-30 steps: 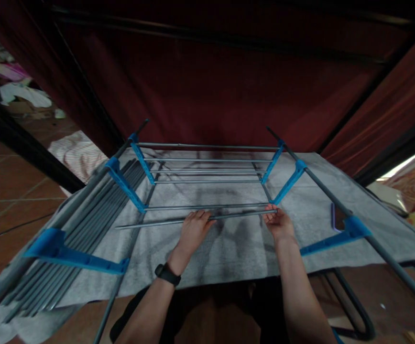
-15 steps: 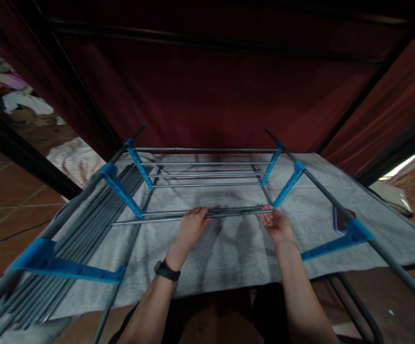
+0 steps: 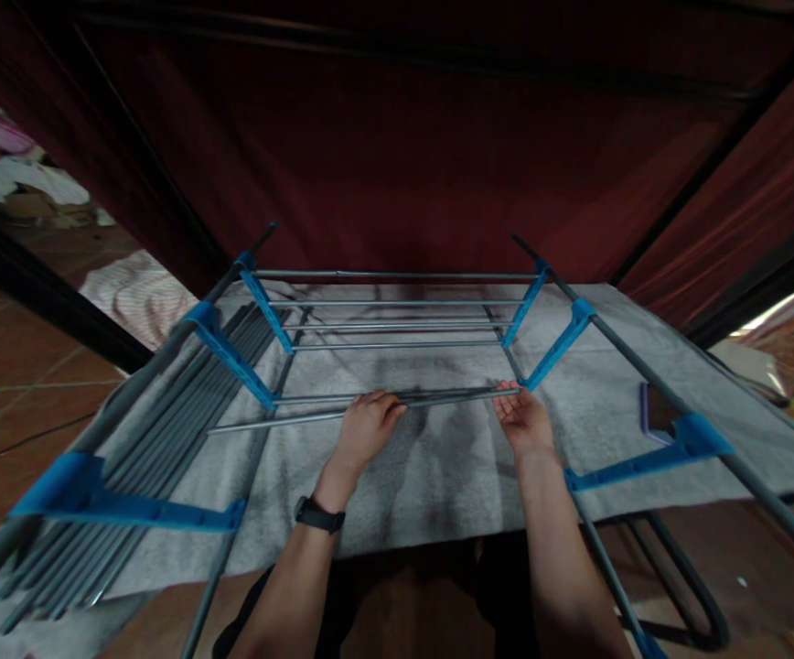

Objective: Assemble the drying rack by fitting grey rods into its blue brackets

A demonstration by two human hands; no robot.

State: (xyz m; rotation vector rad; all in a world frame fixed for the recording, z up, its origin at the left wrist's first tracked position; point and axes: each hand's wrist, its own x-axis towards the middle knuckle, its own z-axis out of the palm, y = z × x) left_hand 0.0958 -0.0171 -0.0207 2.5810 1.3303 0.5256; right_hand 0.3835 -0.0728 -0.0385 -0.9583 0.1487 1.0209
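My left hand [image 3: 368, 426], below which a dark watch [image 3: 319, 515] circles the wrist, is wrapped round a loose grey metal tube [image 3: 280, 421]. Palm up, my right hand [image 3: 521, 416] has its fingers under the tube's right end, close to a blue plastic bracket [image 3: 553, 352]. The tube slants slightly, its left end lower and sticking out past the left blue bracket [image 3: 232, 361]. Just behind it, another rod [image 3: 315, 399] spans the two middle brackets. Farther back, several rods [image 3: 397, 303] join the rear pair of brackets.
Several loose tubes [image 3: 156, 448] lie in a bundle on the grey cloth [image 3: 438, 476] at left. Side rails [image 3: 644, 366] run along both sides, with front brackets [image 3: 129, 503] pointing inward. A phone [image 3: 658, 412] lies by the right rail. A dark red panel [image 3: 397, 165] stands behind.
The loose tube's left end has dropped a little, and the tube has tilted away from the fixed rod. Both hands stay at it. The view has shifted slightly.
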